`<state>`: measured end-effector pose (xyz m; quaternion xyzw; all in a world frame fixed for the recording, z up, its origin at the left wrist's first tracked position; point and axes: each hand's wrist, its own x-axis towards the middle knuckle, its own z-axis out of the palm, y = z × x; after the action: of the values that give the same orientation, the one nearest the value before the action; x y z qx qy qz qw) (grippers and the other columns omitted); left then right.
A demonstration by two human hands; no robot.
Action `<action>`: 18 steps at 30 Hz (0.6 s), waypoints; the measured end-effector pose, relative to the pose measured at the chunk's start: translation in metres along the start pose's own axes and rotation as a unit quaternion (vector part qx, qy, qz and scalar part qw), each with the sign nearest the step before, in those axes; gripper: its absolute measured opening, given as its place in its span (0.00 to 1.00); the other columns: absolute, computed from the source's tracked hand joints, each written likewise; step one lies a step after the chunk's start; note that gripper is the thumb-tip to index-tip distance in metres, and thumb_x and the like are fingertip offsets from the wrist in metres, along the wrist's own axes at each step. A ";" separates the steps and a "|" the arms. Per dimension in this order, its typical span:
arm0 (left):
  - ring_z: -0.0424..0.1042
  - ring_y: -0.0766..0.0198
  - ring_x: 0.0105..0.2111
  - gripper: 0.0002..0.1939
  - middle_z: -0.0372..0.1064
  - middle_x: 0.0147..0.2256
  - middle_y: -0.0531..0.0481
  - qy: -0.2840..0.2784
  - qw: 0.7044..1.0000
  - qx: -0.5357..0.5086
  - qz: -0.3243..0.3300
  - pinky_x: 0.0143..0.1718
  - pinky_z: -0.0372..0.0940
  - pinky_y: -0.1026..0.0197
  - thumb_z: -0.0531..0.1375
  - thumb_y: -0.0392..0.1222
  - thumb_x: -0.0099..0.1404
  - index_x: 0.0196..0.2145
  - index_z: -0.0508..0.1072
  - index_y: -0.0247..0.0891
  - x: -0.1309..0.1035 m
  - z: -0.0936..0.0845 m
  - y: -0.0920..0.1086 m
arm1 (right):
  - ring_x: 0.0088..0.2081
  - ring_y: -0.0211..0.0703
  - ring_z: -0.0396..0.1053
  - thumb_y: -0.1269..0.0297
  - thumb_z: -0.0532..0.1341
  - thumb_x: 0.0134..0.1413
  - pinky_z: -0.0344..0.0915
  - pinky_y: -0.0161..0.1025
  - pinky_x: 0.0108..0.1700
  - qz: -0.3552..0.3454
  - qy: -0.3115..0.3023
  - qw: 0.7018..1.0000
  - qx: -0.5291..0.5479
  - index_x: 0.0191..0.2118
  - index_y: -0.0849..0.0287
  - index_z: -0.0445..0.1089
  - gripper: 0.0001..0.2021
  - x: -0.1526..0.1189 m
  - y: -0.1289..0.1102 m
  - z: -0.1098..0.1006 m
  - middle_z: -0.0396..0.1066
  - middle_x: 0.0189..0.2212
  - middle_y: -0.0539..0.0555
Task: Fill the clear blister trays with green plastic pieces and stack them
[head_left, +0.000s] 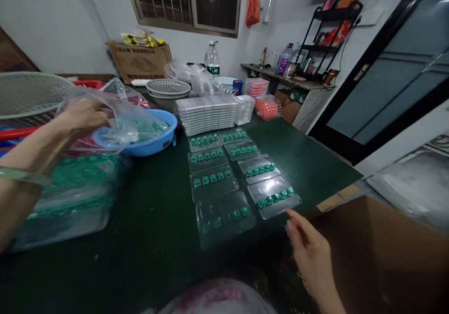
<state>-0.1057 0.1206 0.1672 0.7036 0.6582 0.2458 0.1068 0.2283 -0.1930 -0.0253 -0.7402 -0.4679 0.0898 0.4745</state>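
My left hand (86, 115), a bangle on its wrist, is closed on a clear plastic bag (121, 110). The bag spreads over a blue basin (164, 143) with small green pieces in it, blurred through the plastic. My right hand (310, 246) is beside the near corner of a clear plastic tray (275, 209), fingers partly stretched and nothing visible between them. Two columns of such trays lie on the dark green table (150, 239), each with a row of green pieces. In the nearest left tray (226, 230) the row has a gap.
A stack of clear trays (206, 113) stands behind the rows. At left, trays with green pieces (80, 178) are piled below a grey basket (31, 94). An open cardboard box (382, 253) is at the right table edge. Coral-coloured packs (268, 107) sit at the far corner.
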 end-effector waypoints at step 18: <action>0.65 0.54 0.42 0.25 0.62 0.45 0.35 -0.061 0.706 -0.700 -0.086 0.35 0.61 0.53 0.41 0.54 0.64 0.43 0.65 0.31 -0.182 0.085 0.031 | 0.59 0.56 0.44 0.57 0.46 0.56 0.50 0.55 0.53 -0.431 -0.039 0.898 0.081 0.61 0.63 0.38 0.30 0.024 -0.162 0.099 0.43 0.59 0.62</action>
<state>-0.0399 -0.0463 0.0718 0.3804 0.3463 0.5825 0.6293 0.0866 -0.0948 0.0566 -0.4207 -0.7506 -0.0569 0.5063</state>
